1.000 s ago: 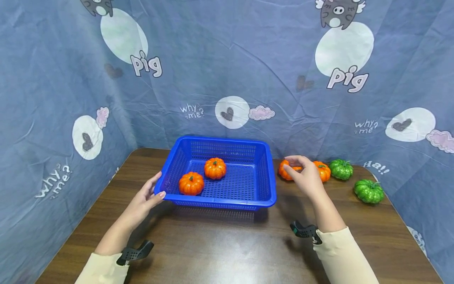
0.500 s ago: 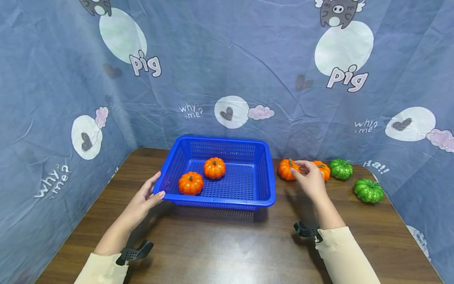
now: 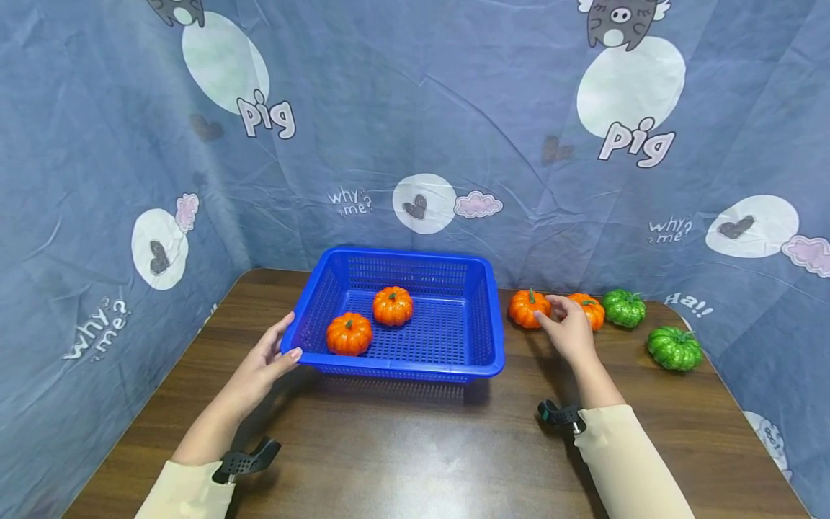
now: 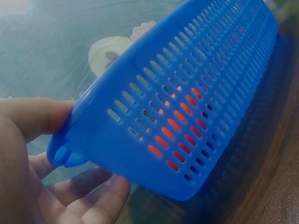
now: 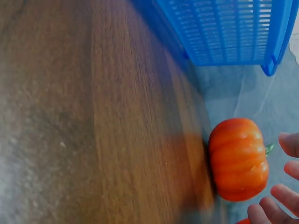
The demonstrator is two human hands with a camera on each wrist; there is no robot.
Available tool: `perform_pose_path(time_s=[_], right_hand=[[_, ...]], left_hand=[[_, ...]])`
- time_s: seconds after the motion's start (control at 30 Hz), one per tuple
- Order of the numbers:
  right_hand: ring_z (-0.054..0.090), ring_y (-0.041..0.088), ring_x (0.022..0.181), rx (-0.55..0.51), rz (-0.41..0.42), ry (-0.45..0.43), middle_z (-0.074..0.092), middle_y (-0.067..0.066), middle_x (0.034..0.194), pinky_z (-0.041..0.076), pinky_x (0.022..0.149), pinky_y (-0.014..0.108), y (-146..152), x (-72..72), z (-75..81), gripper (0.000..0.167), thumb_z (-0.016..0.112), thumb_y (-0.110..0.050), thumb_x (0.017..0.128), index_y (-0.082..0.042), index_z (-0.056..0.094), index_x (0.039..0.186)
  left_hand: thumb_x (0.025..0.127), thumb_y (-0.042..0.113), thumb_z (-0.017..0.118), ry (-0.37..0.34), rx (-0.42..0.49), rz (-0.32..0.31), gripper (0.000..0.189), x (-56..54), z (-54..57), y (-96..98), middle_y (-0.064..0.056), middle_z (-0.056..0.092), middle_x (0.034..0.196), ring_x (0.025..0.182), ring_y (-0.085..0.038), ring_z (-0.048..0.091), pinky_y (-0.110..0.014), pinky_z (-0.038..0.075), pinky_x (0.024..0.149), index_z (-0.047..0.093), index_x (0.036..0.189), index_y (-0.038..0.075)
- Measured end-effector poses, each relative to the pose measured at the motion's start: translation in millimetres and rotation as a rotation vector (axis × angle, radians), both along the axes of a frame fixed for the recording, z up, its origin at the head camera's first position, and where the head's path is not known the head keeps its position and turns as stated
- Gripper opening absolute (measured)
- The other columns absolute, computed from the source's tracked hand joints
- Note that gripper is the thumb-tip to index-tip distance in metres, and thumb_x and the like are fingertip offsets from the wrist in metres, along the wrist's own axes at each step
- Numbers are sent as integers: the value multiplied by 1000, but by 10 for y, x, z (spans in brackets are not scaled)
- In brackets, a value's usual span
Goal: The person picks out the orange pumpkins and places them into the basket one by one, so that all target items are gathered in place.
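Clearly, the cloth [image 3: 363,130] reads “pig”, left hand [image 3: 261,366] holding the basket [image 3: 395,368], right hand [image 3: 570,331] loosely parted beside a pumpkin [image 3: 527,310].

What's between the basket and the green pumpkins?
In the head view, an orange pumpkin, then the right hand, partly hiding a second orange pumpkin.

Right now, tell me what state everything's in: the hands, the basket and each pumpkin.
Blue basket, upright on the table
Left hand, gripping the basket's rim
Right hand, relaxed, holding nothing
Rear basket pumpkin, inside, stem up
Front basket pumpkin, inside, stem up
Left orange pumpkin, outside, stem up
Right orange pumpkin, outside, partly hidden
Rear green pumpkin, outside, ungripped
Front green pumpkin, outside, ungripped
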State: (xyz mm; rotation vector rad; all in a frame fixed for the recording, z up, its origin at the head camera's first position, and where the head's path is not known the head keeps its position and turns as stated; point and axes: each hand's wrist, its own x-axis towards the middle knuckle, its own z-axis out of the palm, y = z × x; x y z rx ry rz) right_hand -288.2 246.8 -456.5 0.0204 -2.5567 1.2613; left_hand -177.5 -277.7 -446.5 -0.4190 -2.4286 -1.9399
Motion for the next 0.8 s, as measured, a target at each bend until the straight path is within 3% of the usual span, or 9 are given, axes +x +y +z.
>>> perform_pose_path(time_s=[0.3, 0.8], right_hand=[[54, 45, 122, -7, 30, -73, 54, 29, 137, 43, 105, 53, 12, -88, -76, 56, 74, -17, 92, 6, 52, 138], [51, 46, 127, -49, 28, -138, 50, 32, 141, 40, 108, 52, 2, -162, -128, 62, 75, -19, 91, 6, 48, 141]], left_hand=[[104, 7, 49, -6, 8, -1, 67, -6, -6, 9, -41, 32, 147, 111, 1, 57, -14, 47, 91, 12, 158, -1], [104, 8, 50, -23, 4, 4, 68, 10, 17, 5, -40, 32, 147, 112, 1, 57, -14, 47, 91, 11, 159, 0]])
